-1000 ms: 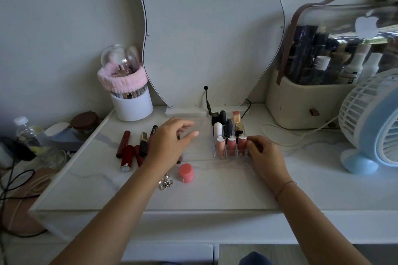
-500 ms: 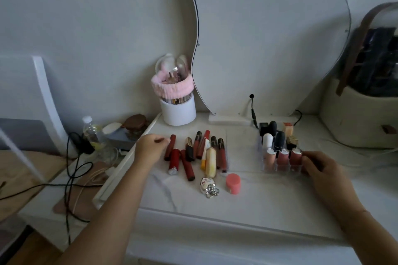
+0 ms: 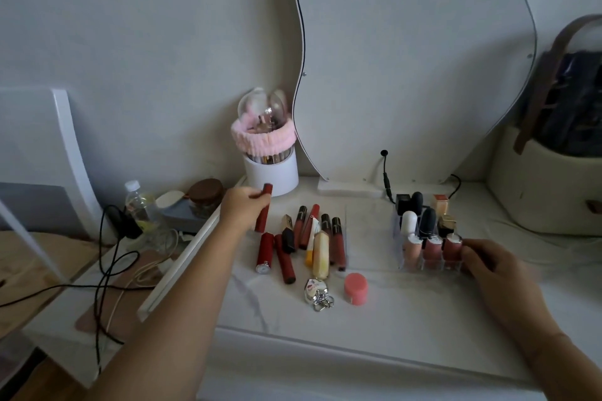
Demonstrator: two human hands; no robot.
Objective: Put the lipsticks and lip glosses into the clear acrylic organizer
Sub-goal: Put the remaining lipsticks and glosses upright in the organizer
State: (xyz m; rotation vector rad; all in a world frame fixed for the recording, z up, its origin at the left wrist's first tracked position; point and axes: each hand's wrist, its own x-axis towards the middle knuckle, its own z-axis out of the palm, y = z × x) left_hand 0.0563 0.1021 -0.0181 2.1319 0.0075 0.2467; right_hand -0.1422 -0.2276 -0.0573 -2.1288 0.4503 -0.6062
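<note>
My left hand [image 3: 242, 210] grips a long dark red lip gloss tube [image 3: 263, 212], lifted off the table at the left end of the pile. Several more lipsticks and glosses [image 3: 301, 239] lie side by side on the white marble top. The clear acrylic organizer [image 3: 426, 246] stands to the right with several tubes upright in its slots. My right hand [image 3: 488, 265] rests on the organizer's front right corner, fingers curled against it.
A pink round jar [image 3: 356, 288] and a keyring charm [image 3: 317, 293] lie in front of the pile. A white brush holder with a pink band [image 3: 268, 156], a wavy mirror [image 3: 413, 58] and its cable stand behind. A bottle, jars and cables crowd the lower shelf at left.
My left hand has closed on the leftmost red tube and raised it from the table. The camera has swung left. My right hand stays on the organizer.
</note>
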